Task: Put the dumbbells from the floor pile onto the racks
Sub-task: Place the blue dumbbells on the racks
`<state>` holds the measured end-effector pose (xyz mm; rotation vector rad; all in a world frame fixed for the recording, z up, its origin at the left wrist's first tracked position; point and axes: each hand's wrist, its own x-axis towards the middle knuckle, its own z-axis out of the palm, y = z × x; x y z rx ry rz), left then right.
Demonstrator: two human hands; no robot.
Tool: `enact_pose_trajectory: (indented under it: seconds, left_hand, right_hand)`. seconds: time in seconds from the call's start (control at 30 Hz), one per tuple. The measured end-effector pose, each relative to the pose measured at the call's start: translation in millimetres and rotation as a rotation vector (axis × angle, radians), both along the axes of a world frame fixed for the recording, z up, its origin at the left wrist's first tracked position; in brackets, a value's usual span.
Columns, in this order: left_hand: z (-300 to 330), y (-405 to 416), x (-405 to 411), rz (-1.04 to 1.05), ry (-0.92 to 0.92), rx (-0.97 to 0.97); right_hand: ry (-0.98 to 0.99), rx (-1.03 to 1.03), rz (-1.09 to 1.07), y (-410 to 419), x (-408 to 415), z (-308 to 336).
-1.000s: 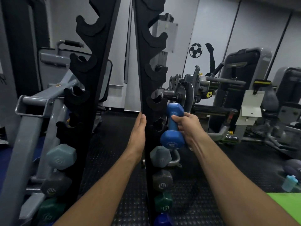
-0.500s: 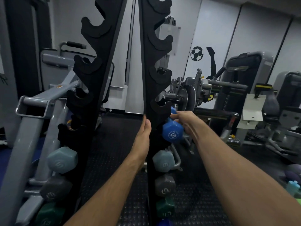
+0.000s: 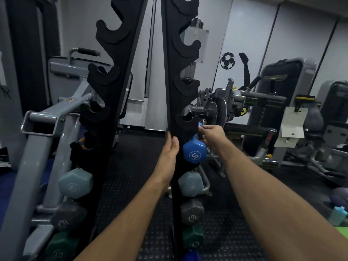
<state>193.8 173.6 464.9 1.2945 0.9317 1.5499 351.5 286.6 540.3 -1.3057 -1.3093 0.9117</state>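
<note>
Right hand (image 3: 211, 135) gripping the blue dumbbell (image 3: 194, 152), seating it in a rack (image 3: 174, 91) notch; left hand (image 3: 168, 157) flat, steadying the upright.

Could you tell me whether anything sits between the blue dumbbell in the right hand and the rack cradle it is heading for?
Nothing visible does. The right hand holds the blue dumbbell by its handle right at the right-hand rack, above the pale teal dumbbell. The cradle itself is hidden behind the blue head.

Dim, cool indoor light; soft focus throughout, edges bowed by the wide lens, low corners murky
</note>
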Motion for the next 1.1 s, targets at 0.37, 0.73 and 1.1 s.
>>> enact_pose_trajectory:
  seconds: [0.37, 0.73, 1.1]
  left_hand:
    - [-1, 1, -3, -0.004, 0.003, 0.004]
    - [-1, -2, -14, -0.095, -0.007, -0.022]
    - [-7, -1, -18, -0.133, -0.02, -0.014]
  right_hand:
    - [-0.23, 0.028, -0.165, 33, -21, 2]
    - [0.062, -0.003, 0.149, 9, -15, -14]
    - [0.076, 0.081, 0.698, -36, 28, -60]
